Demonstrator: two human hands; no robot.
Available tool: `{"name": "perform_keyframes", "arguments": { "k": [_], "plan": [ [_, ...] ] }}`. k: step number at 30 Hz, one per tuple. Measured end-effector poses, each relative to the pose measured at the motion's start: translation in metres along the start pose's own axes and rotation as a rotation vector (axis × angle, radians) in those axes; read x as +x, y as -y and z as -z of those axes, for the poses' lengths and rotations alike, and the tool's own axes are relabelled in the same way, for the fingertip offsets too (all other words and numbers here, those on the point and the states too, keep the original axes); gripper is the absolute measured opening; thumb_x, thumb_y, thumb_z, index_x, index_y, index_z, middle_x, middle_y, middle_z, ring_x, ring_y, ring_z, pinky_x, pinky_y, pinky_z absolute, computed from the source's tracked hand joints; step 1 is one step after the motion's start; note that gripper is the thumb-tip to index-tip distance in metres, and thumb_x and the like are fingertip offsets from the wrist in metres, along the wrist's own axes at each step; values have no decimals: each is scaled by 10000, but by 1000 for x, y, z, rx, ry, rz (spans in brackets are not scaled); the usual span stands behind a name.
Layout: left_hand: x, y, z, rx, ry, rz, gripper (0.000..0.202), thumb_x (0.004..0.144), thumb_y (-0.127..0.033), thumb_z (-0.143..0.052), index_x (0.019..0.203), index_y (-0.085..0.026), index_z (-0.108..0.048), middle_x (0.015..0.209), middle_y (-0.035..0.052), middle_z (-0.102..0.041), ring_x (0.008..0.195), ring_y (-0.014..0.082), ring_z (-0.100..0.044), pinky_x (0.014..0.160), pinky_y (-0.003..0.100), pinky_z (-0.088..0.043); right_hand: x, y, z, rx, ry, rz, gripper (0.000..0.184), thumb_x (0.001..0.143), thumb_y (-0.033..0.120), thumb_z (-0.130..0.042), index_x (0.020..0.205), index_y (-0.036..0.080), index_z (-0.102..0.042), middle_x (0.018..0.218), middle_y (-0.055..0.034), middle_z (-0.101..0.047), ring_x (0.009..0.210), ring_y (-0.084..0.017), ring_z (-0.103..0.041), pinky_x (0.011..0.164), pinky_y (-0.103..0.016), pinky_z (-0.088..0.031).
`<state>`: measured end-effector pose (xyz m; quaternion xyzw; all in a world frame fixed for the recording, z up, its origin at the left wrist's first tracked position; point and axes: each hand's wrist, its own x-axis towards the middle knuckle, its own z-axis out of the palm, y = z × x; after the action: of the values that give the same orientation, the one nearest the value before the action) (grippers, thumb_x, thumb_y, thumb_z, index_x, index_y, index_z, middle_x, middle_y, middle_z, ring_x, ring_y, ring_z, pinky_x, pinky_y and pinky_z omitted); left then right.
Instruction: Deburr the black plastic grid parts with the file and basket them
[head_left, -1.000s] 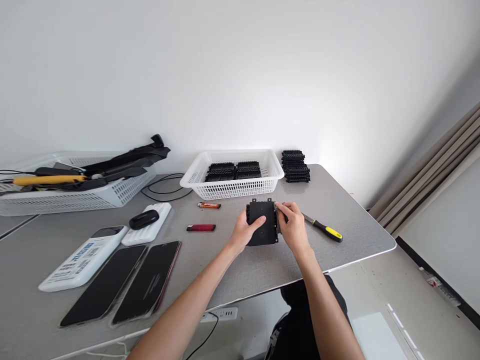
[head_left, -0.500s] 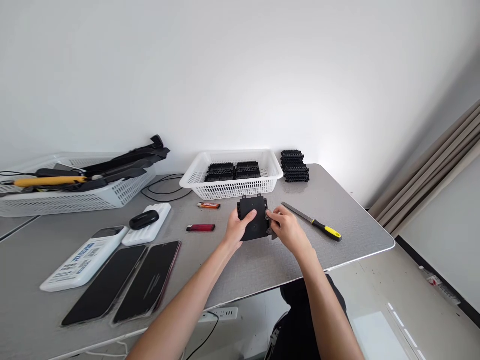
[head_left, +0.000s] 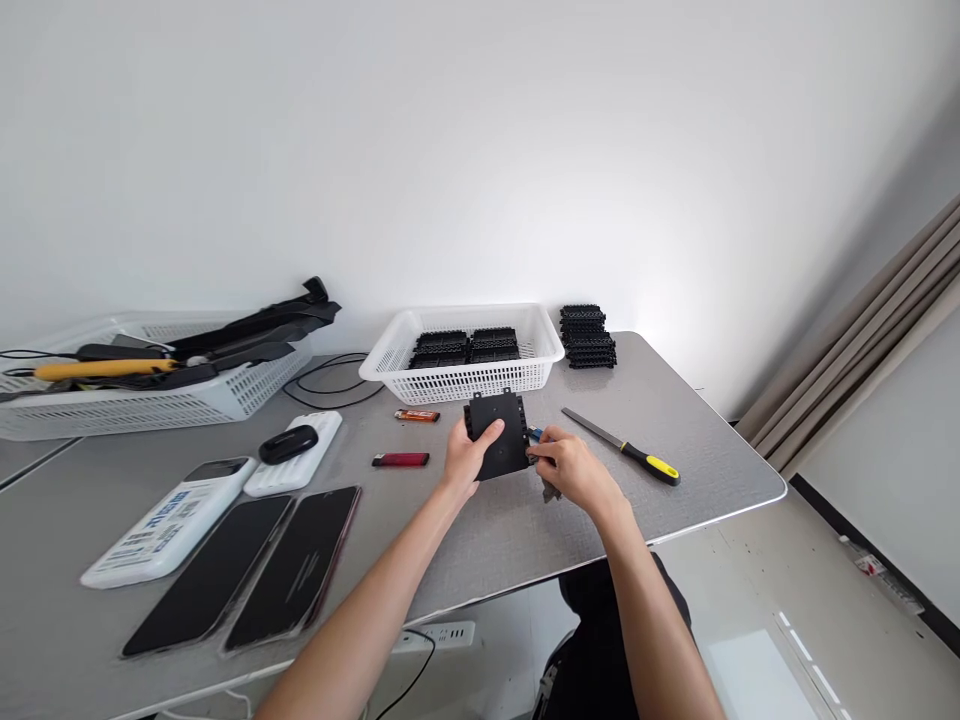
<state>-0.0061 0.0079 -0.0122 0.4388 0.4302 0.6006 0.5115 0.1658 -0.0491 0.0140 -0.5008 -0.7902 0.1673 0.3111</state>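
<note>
My left hand (head_left: 465, 455) grips a flat black plastic plate (head_left: 504, 440) with toothed side edges, its thumb lying across the face. The plate is held up above the table, tilted toward me. Close by its right edge, my right hand (head_left: 570, 465) is closed on a crumpled grey cloth (head_left: 551, 490), which hangs below the fingers. A small blue object (head_left: 534, 433) shows between that hand and the plate; its kind is too hidden to name. A flat file (head_left: 630, 450) with a black and yellow handle lies right of my right hand.
A white basket (head_left: 472, 382) holds black plates; a stack of similar plates (head_left: 586, 337) stands beside it. An orange lighter (head_left: 417, 416) and a red lighter (head_left: 400, 460) lie left. Two phones (head_left: 292, 570), power banks (head_left: 169, 525) and a tool-filled basket (head_left: 187, 405) occupy the far left.
Both hands and the plate have shifted slightly left. My right hand has moved down a little along the plate's right edge, and the blue object now shows beside it.
</note>
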Motion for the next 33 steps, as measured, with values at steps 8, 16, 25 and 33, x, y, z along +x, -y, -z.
{"name": "perform_keyframes", "arguments": {
  "k": [8, 16, 25, 33],
  "plan": [
    [6, -2, 5, 267, -48, -252, 481, 609, -406, -795, 1002, -181, -631, 1031, 94, -692, 980, 268, -644, 869, 383, -501, 4, -7, -5, 178, -229, -79, 258, 781, 71, -474, 723, 171, -703, 805, -25, -616, 728, -114, -598, 709, -219, -440],
    [7, -1, 18, 547, -117, -631, 246, 681, -143, -606, 576, -222, -398, 829, 27, -695, 883, 238, -615, 843, 360, -430, 8, 2, -33, 383, -99, -49, 266, 820, 168, -555, 1014, 220, -729, 1057, -56, -688, 989, -190, -636, 907, -313, -473],
    [1, 0, 19, 852, -58, -950, 222, 635, -80, -569, 543, -197, -405, 1112, 70, -602, 1131, 297, -467, 942, 434, -329, 18, -10, -44, 1211, -128, -345, 547, 811, 494, -623, 1234, 149, -588, 949, -80, -689, 801, -186, -671, 668, -319, -572],
    [5, 8, 8, 317, -193, -592, 439, 842, -407, -533, 1220, -194, -472, 1296, 141, -519, 1201, 254, -497, 1017, 410, -376, 27, -9, -52, 1470, -386, -412, 531, 620, 324, -798, 1083, 184, -579, 771, 6, -651, 667, -128, -621, 722, -341, -588]
  ]
}}
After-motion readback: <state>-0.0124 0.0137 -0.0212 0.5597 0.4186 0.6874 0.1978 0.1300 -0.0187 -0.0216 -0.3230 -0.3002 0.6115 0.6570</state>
